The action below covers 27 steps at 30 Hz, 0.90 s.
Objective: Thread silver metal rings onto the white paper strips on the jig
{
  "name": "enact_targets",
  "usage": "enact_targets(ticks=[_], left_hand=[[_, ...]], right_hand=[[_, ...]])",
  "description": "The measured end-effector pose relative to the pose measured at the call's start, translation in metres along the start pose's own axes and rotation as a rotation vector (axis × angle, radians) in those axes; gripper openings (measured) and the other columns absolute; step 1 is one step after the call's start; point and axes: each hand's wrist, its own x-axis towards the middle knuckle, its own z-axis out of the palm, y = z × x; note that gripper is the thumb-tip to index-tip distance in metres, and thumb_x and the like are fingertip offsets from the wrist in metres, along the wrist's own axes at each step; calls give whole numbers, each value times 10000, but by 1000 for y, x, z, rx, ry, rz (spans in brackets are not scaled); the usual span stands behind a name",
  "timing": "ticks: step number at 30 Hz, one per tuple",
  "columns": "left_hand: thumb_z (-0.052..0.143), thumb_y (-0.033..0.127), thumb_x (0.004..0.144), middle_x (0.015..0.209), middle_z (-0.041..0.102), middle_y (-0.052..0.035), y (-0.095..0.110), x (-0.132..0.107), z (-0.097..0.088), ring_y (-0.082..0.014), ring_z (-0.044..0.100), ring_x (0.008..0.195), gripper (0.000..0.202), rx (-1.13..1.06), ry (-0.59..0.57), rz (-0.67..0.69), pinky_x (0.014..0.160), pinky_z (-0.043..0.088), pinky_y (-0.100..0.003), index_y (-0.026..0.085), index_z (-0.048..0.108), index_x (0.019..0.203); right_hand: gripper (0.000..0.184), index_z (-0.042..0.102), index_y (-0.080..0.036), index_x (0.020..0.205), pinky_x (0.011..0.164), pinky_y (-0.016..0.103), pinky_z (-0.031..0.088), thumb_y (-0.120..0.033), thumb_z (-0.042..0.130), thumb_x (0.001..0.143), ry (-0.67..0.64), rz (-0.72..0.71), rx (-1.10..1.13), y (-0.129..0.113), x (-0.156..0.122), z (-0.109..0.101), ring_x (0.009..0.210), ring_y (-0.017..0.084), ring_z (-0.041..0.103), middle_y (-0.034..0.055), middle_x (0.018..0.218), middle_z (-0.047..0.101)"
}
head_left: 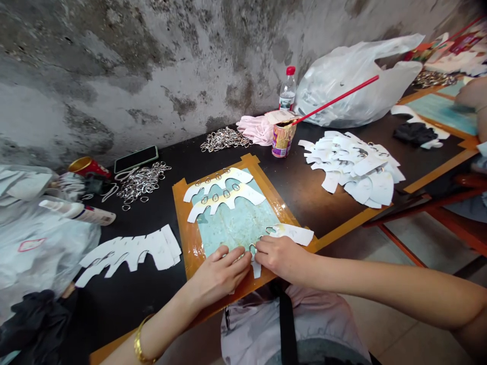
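Below a stained wall (182, 61), left hand (221, 274) and right hand (283, 257) curled over a white strip (294, 233) at the mat's (232, 230) near edge, pinch unclear, apparently seating a ring (252, 246), with careful alignment needed next.

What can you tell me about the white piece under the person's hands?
The white piece is a flat, curved strip, perhaps leather or card, with yellowish staining and a near-side prong. Metal rings sit along its far edge. It lies over the blue-green mat and brown tape, touched and partly hidden by the left hand and right hand.
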Motion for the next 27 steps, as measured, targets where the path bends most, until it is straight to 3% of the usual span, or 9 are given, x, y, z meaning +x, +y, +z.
enact_targets(ticks=[7, 12, 16, 21, 27], left_hand=[[418, 74, 928, 872, 663, -61, 11, 9, -3, -196, 576, 902, 234, 83, -134, 19, 763, 352, -324, 132, 629, 846], [410, 83, 927, 1006, 678, -95, 20, 1, -3, -216, 559, 1003, 238, 102, -110, -14, 837, 365, -339, 108, 642, 979], [408, 105, 916, 1118, 667, -98, 16, -5, -7, -221, 527, 1082, 262, 25, -156, 15, 862, 366, -344, 97, 637, 1042], [479, 168, 883, 1123, 662, -101, 6, -3, -10, -238, 531, 1073, 237, -55, -211, 85, 839, 377, -345, 90, 622, 1055], [502, 186, 848, 1109, 650, -80, 5, -1, -14, -234, 530, 1093, 166, -260, -281, -83, 862, 373, -352, 157, 580, 992]], right_hand=[[105, 582, -157, 830, 578, 283, 375, -152, 538, 925, -2, -6, 10, 2, -1, 0, 771, 189, 538, 32, 798, 577], [166, 586, -154, 816, 588, 282, 363, -167, 493, 953, 14, -29, 16, 5, 0, -1, 744, 174, 523, 34, 777, 565], [168, 586, -148, 815, 601, 288, 371, -157, 490, 952, -8, -59, 5, 5, 0, -3, 773, 182, 524, 40, 792, 573], [114, 598, -134, 859, 583, 287, 371, -145, 518, 939, -62, -80, -26, 3, 1, -8, 784, 189, 516, 51, 804, 577], [112, 593, -127, 835, 548, 285, 355, -117, 527, 925, -77, -151, -66, 3, 2, -10, 807, 204, 514, 65, 806, 572]])
